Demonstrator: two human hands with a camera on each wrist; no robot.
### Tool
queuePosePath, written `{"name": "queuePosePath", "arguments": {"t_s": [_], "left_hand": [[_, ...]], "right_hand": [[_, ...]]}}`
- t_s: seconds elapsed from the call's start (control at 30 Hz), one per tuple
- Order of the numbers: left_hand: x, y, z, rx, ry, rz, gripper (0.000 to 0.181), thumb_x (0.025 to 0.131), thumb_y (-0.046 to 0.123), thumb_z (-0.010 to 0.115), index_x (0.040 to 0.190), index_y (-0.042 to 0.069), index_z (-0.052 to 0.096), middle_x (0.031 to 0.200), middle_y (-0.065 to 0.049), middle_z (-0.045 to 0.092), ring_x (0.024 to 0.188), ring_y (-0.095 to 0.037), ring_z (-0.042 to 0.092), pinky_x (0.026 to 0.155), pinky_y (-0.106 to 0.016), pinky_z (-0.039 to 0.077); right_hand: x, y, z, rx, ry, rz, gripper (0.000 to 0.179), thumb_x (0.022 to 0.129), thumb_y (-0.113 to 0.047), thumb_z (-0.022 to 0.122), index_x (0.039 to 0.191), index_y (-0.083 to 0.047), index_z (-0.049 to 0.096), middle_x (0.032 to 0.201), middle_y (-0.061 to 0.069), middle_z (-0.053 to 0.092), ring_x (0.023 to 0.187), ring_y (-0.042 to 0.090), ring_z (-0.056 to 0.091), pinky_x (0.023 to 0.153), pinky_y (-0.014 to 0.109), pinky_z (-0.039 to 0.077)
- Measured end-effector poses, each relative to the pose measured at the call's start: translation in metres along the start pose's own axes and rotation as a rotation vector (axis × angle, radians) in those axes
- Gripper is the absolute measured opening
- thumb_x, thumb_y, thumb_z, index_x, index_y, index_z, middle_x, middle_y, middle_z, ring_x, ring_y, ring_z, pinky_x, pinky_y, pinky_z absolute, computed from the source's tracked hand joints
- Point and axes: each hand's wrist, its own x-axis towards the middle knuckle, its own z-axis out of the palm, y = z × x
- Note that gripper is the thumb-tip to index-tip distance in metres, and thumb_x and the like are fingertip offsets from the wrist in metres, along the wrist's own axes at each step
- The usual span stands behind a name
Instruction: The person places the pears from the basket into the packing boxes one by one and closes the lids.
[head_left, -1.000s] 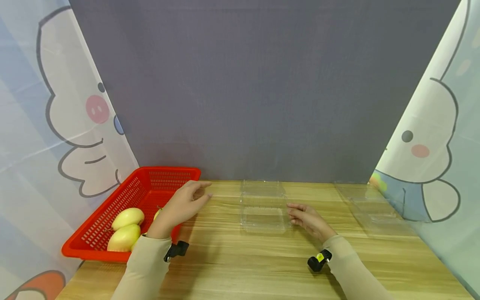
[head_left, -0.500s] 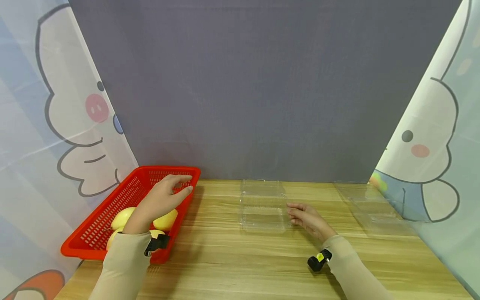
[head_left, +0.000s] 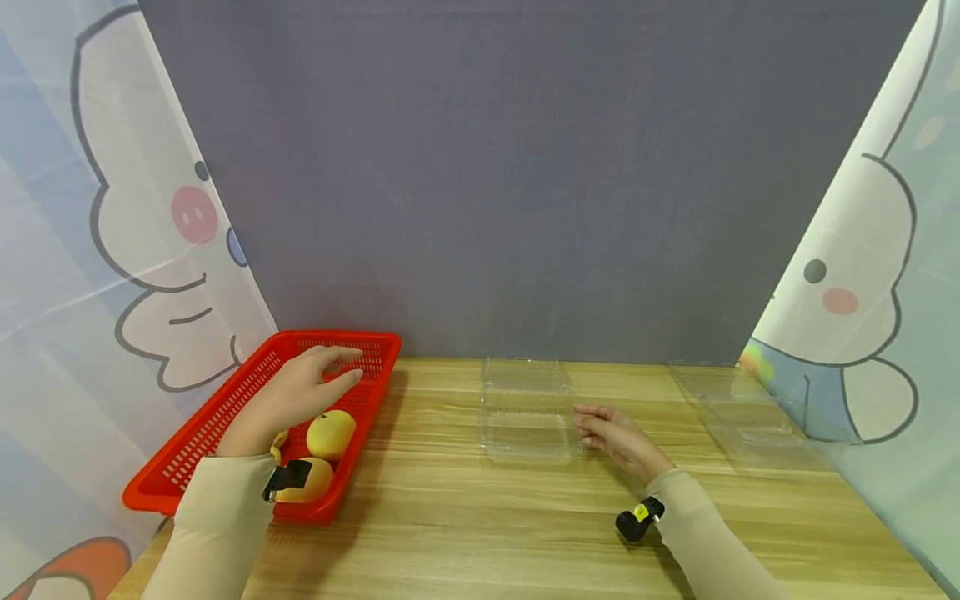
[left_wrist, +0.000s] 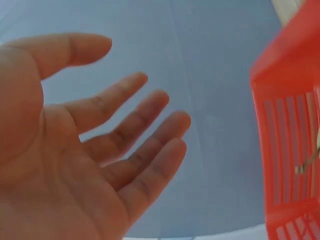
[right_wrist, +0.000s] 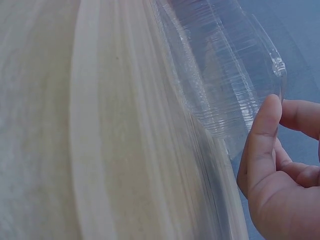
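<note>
My left hand (head_left: 288, 402) hangs above the red plastic basket (head_left: 388, 367), thumb and fingers spread apart. In the left wrist view the palm (left_wrist: 65, 165) shows bare, with the basket wall to its right. Round pale-yellow fruits that look like pears (head_left: 331, 434) lie in the basket; others are hidden behind my hand and sleeve. At the table's middle stands a clear plastic clamshell box (head_left: 527, 432), lid raised at the back. My right hand (head_left: 618, 443) pinches its right rim between thumb and index finger, seen close in the right wrist view.
More clear plastic packaging (head_left: 761, 417) lies at the right edge of the wooden table (head_left: 480, 533). A dark grey panel (head_left: 525, 183) rises behind the table, with printed cartoon curtains (head_left: 847, 275) on both sides.
My left hand has moved left, from the basket's right rim to over its inside, uncovering fruits on the right and covering those on the left. The right hand stays on the box.
</note>
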Motion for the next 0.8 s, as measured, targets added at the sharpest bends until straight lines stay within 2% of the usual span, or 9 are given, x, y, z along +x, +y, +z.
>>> {"name": "queuePosePath", "arguments": {"t_s": [0.13, 0.2, 0.3, 0.6, 0.8], "left_hand": [[0.003, -0.012, -0.006, 0.033, -0.024, 0.057, 0.045, 0.099, 0.029, 0.061, 0.135, 0.000, 0.060, 0.133, -0.021, 0.059, 0.120, -0.041, 0.054, 0.098, -0.060, 0.045], [0.004, -0.017, -0.008, 0.041, -0.059, 0.075, 0.044, 0.099, 0.027, 0.062, 0.133, 0.000, 0.060, 0.129, -0.019, 0.061, 0.117, -0.040, 0.057, 0.096, -0.059, 0.047], [0.007, -0.024, -0.010, 0.049, -0.125, 0.070, 0.044, 0.098, 0.029, 0.063, 0.132, 0.001, 0.061, 0.124, -0.015, 0.064, 0.113, -0.037, 0.059, 0.093, -0.056, 0.049], [0.007, -0.040, -0.011, 0.065, -0.278, -0.013, 0.045, 0.096, 0.032, 0.065, 0.129, 0.000, 0.063, 0.116, -0.011, 0.067, 0.105, -0.034, 0.062, 0.089, -0.057, 0.050], [0.005, -0.054, -0.011, 0.033, -0.387, -0.097, 0.053, 0.092, 0.032, 0.070, 0.131, -0.002, 0.060, 0.125, -0.021, 0.062, 0.114, -0.042, 0.057, 0.093, -0.059, 0.048]], "right_hand": [[0.000, 0.001, -0.001, -0.005, -0.015, -0.005, 0.057, 0.103, -0.007, 0.052, 0.148, 0.018, 0.026, 0.110, 0.013, 0.054, 0.087, 0.012, 0.056, 0.071, 0.020, 0.053], [0.000, 0.001, -0.001, -0.003, -0.012, -0.003, 0.057, 0.103, -0.007, 0.053, 0.148, 0.017, 0.028, 0.110, 0.014, 0.054, 0.087, 0.012, 0.056, 0.071, 0.020, 0.053], [0.000, 0.000, 0.000, -0.011, -0.006, -0.001, 0.056, 0.104, -0.008, 0.053, 0.148, 0.016, 0.028, 0.110, 0.014, 0.053, 0.087, 0.012, 0.056, 0.071, 0.020, 0.053], [0.001, -0.002, 0.000, -0.013, -0.006, -0.004, 0.055, 0.104, -0.007, 0.052, 0.148, 0.016, 0.028, 0.110, 0.013, 0.053, 0.085, 0.012, 0.055, 0.070, 0.021, 0.052], [0.001, -0.001, -0.001, -0.015, -0.019, -0.008, 0.057, 0.104, -0.009, 0.052, 0.149, 0.016, 0.027, 0.108, 0.013, 0.053, 0.084, 0.011, 0.055, 0.069, 0.021, 0.052]]}}
